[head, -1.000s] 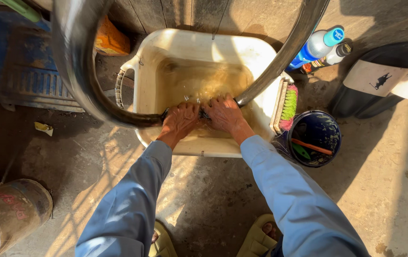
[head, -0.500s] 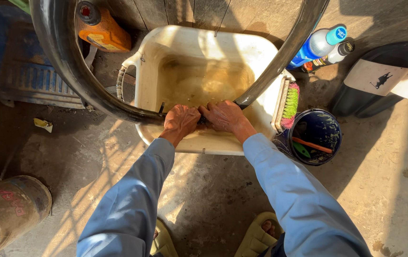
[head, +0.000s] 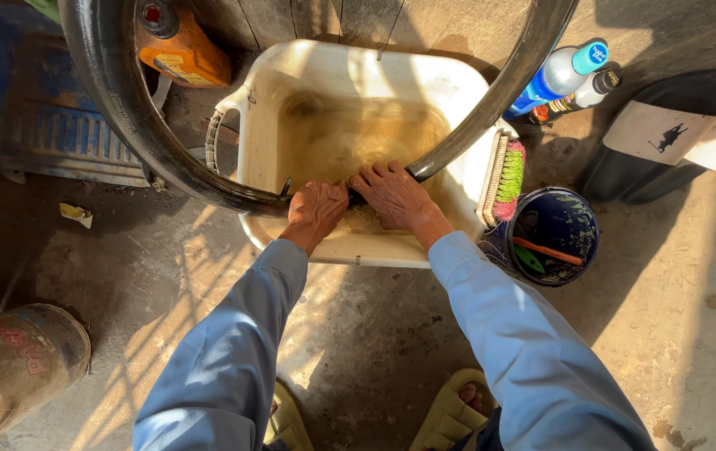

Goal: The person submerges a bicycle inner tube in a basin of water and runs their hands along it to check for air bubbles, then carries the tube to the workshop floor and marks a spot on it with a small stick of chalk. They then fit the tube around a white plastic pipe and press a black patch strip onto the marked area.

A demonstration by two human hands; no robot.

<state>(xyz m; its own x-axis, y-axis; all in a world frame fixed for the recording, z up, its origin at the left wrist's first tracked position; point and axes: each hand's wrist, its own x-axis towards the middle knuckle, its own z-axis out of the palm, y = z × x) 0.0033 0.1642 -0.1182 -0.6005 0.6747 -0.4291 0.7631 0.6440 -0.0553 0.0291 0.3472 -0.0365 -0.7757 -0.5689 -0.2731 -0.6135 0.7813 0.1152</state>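
Two hands, left (head: 314,209) and right (head: 393,197), clench one black rubber inner tube (head: 128,117) over one cream plastic basin (head: 466,100) of murky water. Two bottles (head: 560,77) stand beside one scrub brush (head: 504,177), seemingly pink-and-green.

A: Where are the person's hands?

B: Both arms, in light blue sleeves, stretch forward and downward, converging. The left hand (head: 316,209) and right hand (head: 395,198) sit side by side, knuckles up, nearly touching.

A: Open or closed?

B: Both look curled in a grip, though the fingertips are hidden, so that is uncertain.
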